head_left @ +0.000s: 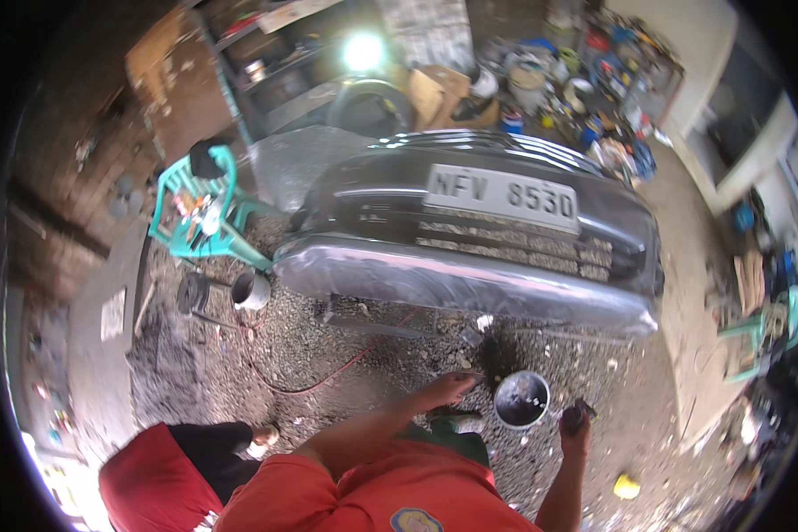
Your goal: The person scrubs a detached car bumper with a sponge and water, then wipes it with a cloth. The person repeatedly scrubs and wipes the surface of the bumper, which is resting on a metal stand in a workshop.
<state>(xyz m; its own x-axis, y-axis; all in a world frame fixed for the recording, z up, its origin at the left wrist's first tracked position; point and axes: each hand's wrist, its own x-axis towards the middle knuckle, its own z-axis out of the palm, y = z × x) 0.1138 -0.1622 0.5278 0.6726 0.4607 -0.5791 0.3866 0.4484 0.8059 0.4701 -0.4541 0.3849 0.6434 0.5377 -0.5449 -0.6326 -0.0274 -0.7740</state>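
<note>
Left hand (453, 387): left of bucket (500, 402), grip indiscernible. Right hand (575, 426): right of bucket, apparently curled round dark lump (580, 410). Bumper (470, 277): lies far; looks partly worked, hazy below, glossy above; remaining work unclear.

A short-sleeved, bright orange-red shirt (377, 488) with a round, blue-rimmed emblem (416, 521) on its near part is worn with dark green legwear (462, 449).
</note>
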